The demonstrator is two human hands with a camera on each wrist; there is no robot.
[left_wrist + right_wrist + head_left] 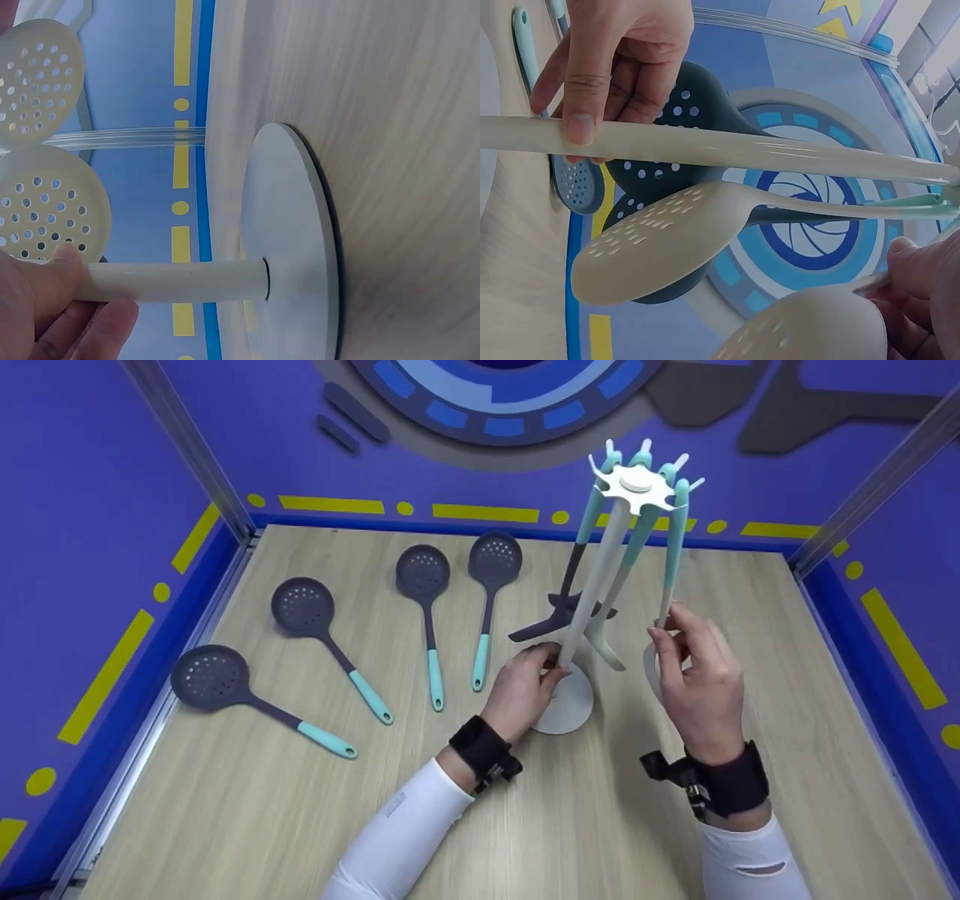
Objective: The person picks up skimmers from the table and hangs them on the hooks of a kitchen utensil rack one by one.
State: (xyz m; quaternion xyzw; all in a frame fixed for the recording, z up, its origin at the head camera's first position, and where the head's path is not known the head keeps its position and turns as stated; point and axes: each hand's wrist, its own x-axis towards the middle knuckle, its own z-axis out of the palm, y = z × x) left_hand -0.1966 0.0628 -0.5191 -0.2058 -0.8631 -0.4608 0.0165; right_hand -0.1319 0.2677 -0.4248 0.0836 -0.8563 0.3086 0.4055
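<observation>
A white utensil stand (604, 566) with a hooked top rises from a round base (566, 709) on the table. My left hand (520, 690) grips its pole low down, thumb and fingers around it in the left wrist view. My right hand (705, 679) pinches the shaft of a cream skimmer (817, 322) whose turquoise handle (677, 544) hangs from a right-hand hook. Another cream skimmer (660, 232) and dark skimmers (694, 97) hang from the other hooks, their bowls overlapping. Fingers partly hide the held skimmer's bowl in the head view.
Several dark skimmers with turquoise handles lie on the table (247, 817) to the left, among them one at the far left (210, 679) and one nearest the stand (495, 559). Blue printed walls (67, 510) enclose the back and both sides.
</observation>
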